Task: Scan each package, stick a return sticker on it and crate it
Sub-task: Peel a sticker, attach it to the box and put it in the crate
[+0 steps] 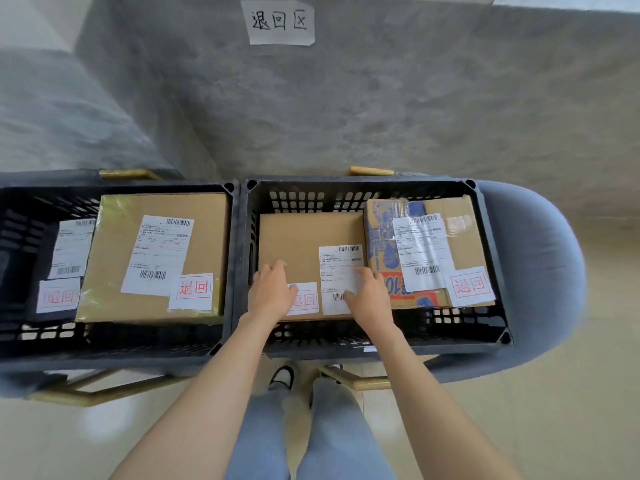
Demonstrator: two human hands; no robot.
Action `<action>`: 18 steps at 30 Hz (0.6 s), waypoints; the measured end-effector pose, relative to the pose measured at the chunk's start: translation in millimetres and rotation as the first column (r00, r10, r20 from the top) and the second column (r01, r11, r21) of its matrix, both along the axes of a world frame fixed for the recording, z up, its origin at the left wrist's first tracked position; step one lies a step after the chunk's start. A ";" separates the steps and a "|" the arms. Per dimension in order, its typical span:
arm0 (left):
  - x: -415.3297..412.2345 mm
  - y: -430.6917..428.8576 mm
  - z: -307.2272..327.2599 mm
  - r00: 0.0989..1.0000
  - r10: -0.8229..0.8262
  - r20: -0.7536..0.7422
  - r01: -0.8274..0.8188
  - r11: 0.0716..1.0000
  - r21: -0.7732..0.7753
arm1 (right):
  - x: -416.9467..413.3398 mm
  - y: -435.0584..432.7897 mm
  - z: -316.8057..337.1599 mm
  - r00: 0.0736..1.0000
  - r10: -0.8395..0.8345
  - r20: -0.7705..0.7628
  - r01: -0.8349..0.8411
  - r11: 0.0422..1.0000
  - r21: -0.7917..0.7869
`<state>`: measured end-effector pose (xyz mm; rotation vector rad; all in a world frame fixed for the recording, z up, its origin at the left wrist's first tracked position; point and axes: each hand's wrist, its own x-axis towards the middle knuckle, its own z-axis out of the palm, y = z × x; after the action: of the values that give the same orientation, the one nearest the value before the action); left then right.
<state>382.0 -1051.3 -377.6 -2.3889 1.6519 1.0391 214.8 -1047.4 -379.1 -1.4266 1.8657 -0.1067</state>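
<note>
**Stickered box pressed flat in the right-hand crate**

A plain cardboard box is seen lying flat inside the right crate, under both hands. The left hand is laid on its near left part with fingers spread, not clenched, its thumb over the edge of a red-printed return sticker. The right hand is rested open on the shipping label, just right of that sticker. Beyond the right hand, a printed box with its own red sticker is packed against the plain box. Well left of the left hand, a second crate is filled with a large stickered box and a dark parcel. A handwritten paper sign is fixed to the grey wall far ahead of both hands.
</note>
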 end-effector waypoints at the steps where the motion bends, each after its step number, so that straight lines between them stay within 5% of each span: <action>1: -0.9 0.2 8.6 1.000 -0.021 -0.004 0.021 1.000 -0.015 | -1.5 3.6 8.6 1.000 -0.023 -0.002 0.023 1.000 -0.012; 11: -28.9 9.7 63.3 0.879 -0.465 -0.107 0.440 0.876 -0.198 | -16.8 83.2 73.5 0.884 -0.456 -0.103 0.444 0.888 -0.119; 18: -83.5 55.3 102.9 0.436 -0.886 0.159 0.865 0.364 -0.347 | -26.5 187.5 110.7 0.659 -0.691 -0.296 0.631 0.723 -0.282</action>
<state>298.5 -996.0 -274.7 -1.0779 2.8151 0.5544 188.3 -859.9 -268.4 -0.8028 2.7034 -0.3625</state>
